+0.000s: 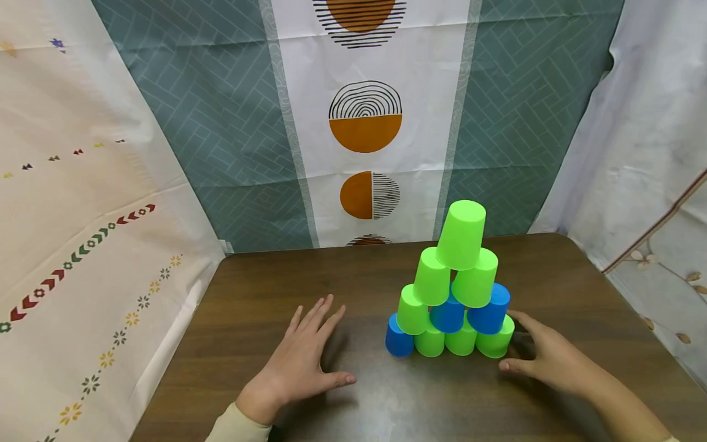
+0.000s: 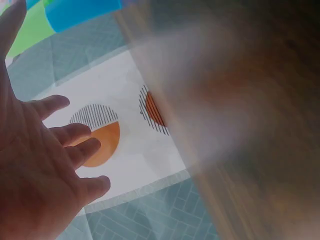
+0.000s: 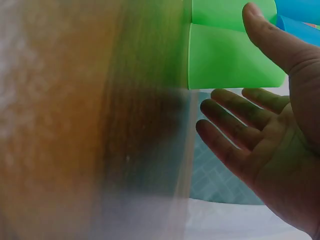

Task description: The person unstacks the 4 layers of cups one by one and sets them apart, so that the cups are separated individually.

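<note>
A pyramid of upside-down plastic cups stands on the table, bright green and blue, with a single green cup [image 1: 463, 236] at its top. Two green cups carry that one. Below them sit a green cup [image 1: 412, 310] and two blue ones. The bottom row has a blue cup [image 1: 399, 337] at its left end and a green cup [image 1: 495, 339] at its right end. To the left of the pyramid, my left hand [image 1: 295, 367] spreads its fingers, holding nothing. My right hand [image 1: 558, 359] is close beside the right end cup, fingers extended; whether it touches is unclear.
The brown wooden table [image 1: 265, 294] has a patterned grey-green and white cloth [image 1: 243, 153] hanging behind it. Pale printed cloths hang at the left [image 1: 99, 245] and right [image 1: 652, 153] sides.
</note>
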{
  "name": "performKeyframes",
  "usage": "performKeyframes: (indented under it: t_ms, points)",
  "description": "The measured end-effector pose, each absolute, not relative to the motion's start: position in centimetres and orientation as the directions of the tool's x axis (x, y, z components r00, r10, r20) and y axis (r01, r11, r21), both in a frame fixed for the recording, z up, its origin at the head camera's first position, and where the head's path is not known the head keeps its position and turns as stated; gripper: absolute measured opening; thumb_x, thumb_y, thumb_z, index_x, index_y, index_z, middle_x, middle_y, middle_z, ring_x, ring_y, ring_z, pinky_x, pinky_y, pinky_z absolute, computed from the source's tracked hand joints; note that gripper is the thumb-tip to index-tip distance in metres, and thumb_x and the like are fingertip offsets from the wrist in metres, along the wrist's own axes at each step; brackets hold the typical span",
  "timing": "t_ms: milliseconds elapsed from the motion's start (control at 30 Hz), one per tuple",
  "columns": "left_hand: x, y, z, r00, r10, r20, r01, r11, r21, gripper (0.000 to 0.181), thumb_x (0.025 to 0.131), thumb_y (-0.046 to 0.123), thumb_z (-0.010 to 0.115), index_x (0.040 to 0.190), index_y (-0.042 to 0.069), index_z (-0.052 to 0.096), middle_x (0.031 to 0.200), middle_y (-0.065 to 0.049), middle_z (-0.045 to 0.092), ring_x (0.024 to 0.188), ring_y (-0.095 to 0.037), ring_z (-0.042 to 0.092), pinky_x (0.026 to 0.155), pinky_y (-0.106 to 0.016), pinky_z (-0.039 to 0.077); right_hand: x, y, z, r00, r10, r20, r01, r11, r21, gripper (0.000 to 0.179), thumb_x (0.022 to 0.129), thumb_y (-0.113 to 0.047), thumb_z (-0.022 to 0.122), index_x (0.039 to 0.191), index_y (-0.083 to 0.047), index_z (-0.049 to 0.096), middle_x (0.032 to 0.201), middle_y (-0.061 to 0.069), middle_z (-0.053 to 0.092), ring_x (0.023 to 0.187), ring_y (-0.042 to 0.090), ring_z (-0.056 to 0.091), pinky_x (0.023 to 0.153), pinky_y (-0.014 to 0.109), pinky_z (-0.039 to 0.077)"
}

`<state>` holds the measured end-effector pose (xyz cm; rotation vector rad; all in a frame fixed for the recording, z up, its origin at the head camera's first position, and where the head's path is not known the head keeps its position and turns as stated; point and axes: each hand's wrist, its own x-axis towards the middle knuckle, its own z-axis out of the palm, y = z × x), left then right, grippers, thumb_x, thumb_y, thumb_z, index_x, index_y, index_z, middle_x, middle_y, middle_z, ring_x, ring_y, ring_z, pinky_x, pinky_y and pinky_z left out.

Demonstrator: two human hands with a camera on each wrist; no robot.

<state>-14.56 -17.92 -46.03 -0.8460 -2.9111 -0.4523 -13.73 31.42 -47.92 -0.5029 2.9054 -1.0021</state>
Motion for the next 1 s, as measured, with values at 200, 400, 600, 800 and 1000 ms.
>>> performKeyframes:
  t_ms: [200,400,600,800,1000]
  points:
    - [-15.3,-17.0,-44.7,-0.827,0.542,0.148,0.55,0.727,0.411,0.115,0.08,0.079,0.073,0.168,0.025,0.023,0.175,0.003,0.01,0.16,-0.025,0.015,0.126,-0.061,0.01,-14.0,31.5,-48.3,-0.945,-0.319,0.076,-0.297,0.735,-0.609,0.09,0.084,-0.049,0.087,0.152,-0.006,0.047,0.139,0.014,0.064,0.121,0.043,0.064,0.093,0.064,0.055]
    - [-16.3,-15.4,-42.3,-0.811,0.556,0.183,0.536,0.58,0.613,0.104,0.086,0.065,0.078,0.167,0.032,0.022,0.173,0.01,0.015,0.158,-0.022,0.021,0.123,-0.063,0.021,-14.1,31.5,-48.5,-0.941,-0.323,0.102,-0.317,0.733,-0.602,0.084,0.086,-0.047,0.086,0.149,-0.006,0.049,0.134,0.013,0.067,0.12,0.043,0.065,0.091,0.065,0.055]
    - [-17.6,-12.8,-39.5,-0.792,0.526,0.309,0.577,0.483,0.659,0.09,0.091,0.045,0.083,0.163,0.021,0.034,0.166,0.009,0.034,0.151,-0.019,0.035,0.119,-0.055,0.035,-14.2,31.5,-48.6,-0.943,-0.315,0.109,-0.317,0.745,-0.587,0.075,0.087,-0.046,0.085,0.144,-0.008,0.055,0.128,0.007,0.069,0.117,0.039,0.066,0.09,0.062,0.056]
    - [-18.7,-9.2,-36.4,-0.757,0.471,0.453,0.633,0.356,0.687,0.068,0.094,0.032,0.081,0.152,0.016,0.049,0.15,0.005,0.053,0.14,-0.019,0.048,0.116,-0.048,0.041,-14.4,31.4,-48.7,-0.942,-0.312,0.125,-0.325,0.749,-0.577,0.066,0.089,-0.042,0.085,0.14,-0.009,0.06,0.123,0.002,0.071,0.113,0.034,0.069,0.089,0.058,0.058]
    - [-19.2,-5.5,-33.3,-0.743,0.444,0.5,0.643,0.269,0.717,0.062,0.095,0.034,0.079,0.148,0.015,0.053,0.144,0.007,0.057,0.133,-0.01,0.05,0.113,-0.046,0.043,-14.6,31.3,-48.7,-0.941,-0.314,0.126,-0.328,0.75,-0.575,0.066,0.089,-0.044,0.084,0.139,-0.009,0.06,0.124,0.004,0.071,0.116,0.036,0.068,0.091,0.06,0.056]
